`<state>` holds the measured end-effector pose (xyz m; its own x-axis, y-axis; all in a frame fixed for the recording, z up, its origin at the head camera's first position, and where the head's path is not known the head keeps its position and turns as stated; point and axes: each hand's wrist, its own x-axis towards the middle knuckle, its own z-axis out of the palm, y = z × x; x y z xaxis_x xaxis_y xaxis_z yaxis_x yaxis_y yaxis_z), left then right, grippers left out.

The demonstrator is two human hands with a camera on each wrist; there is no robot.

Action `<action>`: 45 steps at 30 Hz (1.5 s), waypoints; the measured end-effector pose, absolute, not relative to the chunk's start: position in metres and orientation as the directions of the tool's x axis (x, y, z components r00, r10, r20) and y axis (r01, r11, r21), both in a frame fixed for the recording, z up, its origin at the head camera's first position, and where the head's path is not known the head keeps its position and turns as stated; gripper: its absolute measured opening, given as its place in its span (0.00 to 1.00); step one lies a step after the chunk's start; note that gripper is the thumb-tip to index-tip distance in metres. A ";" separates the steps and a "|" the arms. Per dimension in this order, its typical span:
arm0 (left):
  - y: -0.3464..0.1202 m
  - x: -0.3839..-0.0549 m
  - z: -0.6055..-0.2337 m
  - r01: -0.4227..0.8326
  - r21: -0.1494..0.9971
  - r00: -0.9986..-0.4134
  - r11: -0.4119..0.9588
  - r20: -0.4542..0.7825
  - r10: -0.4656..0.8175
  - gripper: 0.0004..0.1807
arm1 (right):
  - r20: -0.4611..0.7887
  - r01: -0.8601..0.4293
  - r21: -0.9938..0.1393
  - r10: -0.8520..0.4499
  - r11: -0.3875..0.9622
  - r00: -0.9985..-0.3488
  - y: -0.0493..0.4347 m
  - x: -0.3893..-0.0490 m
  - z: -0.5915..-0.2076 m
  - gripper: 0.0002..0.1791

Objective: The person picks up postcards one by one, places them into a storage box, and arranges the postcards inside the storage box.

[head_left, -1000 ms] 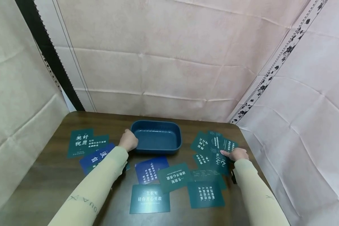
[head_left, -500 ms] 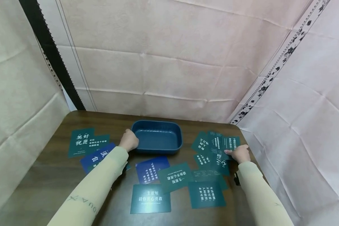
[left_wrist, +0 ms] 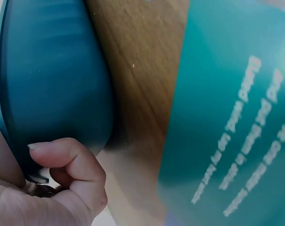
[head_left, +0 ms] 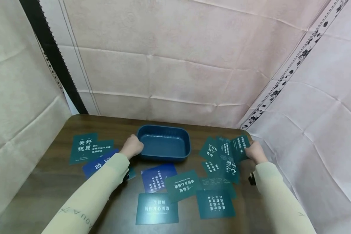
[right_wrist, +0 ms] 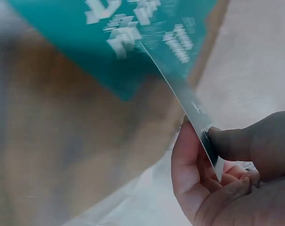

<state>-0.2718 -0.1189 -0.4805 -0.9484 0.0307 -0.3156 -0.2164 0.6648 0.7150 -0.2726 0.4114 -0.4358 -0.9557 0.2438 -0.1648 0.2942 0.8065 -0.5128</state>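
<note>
A dark blue rectangular tray [head_left: 163,146] sits at the back middle of the table. My left hand [head_left: 132,146] grips its left end, and in the left wrist view the thumb [left_wrist: 62,149] lies curled against the tray's outer wall. At the right table edge, my right hand [head_left: 255,152] pinches a green printed card [head_left: 240,145] by its right side. Seen from the right wrist, that card [right_wrist: 192,108] is tilted nearly edge-on between thumb and fingers. It overlaps other green cards [head_left: 229,167] spread just to its left.
On the table's left lie more green cards [head_left: 81,150] and a blue card [head_left: 95,165], partly behind my left sleeve. Another blue card [head_left: 159,177] and several green cards [head_left: 157,211] overlap in front of the tray. Pale cloth [head_left: 175,78] hangs behind the table.
My right hand has moved right and slightly back, from lying over the right-hand cards to pinching one at its edge and tilting it. The left hand stays at the tray.
</note>
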 end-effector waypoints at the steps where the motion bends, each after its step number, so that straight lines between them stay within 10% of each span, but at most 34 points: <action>1: -0.120 -0.271 -0.481 -0.209 0.721 -0.951 0.661 -0.308 0.034 0.35 | -0.151 0.278 -0.521 0.233 0.807 -0.961 0.407 -0.275 -0.431 0.14; 26: -0.101 -0.267 -0.484 -0.238 0.688 -0.958 0.686 -0.282 -0.050 0.32 | 0.059 -0.065 -0.510 -0.041 0.857 -0.997 0.284 -0.305 -0.367 0.13; 45: -0.108 -0.273 -0.480 -0.236 0.660 -0.954 0.713 -0.296 -0.042 0.33 | -0.015 -0.342 -0.507 -0.405 0.791 -0.914 0.172 -0.324 -0.401 0.08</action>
<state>-0.2732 -0.1078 -0.4803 -0.9542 -0.0416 -0.2963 -0.2362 0.7127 0.6605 -0.3242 0.1722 -0.4015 -0.9141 -0.4052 -0.0154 -0.3421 0.7910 -0.5073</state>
